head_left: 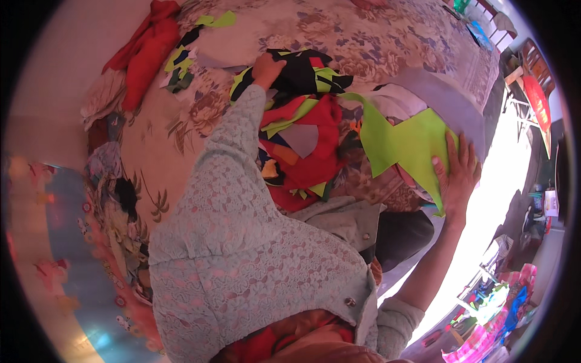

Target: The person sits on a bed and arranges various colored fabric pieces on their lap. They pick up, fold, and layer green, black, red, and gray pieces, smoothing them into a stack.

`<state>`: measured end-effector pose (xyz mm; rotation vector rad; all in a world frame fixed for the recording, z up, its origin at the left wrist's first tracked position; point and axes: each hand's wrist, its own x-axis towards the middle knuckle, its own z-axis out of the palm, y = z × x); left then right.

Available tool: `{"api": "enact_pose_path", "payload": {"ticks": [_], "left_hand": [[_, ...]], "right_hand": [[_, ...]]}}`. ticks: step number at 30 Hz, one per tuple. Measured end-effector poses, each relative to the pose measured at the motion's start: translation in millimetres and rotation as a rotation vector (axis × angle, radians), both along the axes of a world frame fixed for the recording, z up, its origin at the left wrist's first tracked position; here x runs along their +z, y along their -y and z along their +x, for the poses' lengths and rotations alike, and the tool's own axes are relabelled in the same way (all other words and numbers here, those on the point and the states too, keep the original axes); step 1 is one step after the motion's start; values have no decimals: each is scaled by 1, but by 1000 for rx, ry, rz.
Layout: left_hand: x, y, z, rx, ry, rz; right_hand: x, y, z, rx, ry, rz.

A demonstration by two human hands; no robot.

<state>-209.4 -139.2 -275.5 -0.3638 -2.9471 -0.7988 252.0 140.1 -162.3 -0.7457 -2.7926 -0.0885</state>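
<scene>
My left hand (266, 68) reaches far forward and grips a black cloth scrap (302, 72) on top of a heap of red, black and lime scraps (308, 139) lying on a floral bedspread (363, 36). My right hand (457, 175) lies flat with its fingers spread on a large lime-green piece of fabric (405, 142) at the right side of the heap. My left forearm in a pale lace sleeve (236, 199) crosses over the pile.
A red garment (148, 51) and a few small scraps (178, 66) lie at the far left of the bed. More cloth (112, 175) hangs along the left edge. A chair (535, 91) and colourful bags (502, 314) stand on the floor at the right.
</scene>
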Motion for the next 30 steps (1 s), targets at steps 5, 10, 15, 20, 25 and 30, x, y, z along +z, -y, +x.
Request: {"api": "enact_pose_path", "payload": {"ticks": [5,10,15,20,25,30], "left_hand": [[-17,-3,6,187,197,-37],[-25,6,3,195,219,37],[-45,14,-18,87,227,326],[9,-8,8,-61,96,658],[87,-39,56,-386,-124,1048],[177,-87,154,-586,-427,908]], "right_hand": [[0,-2,4,-10,-18,-2],[0,-1,2,-4,-35,-12],[1,2,2,-31,-36,-24],[-1,1,1,-13,-74,-10],[-4,-1,3,2,-99,-32],[-7,-5,3,1,-108,0]]}}
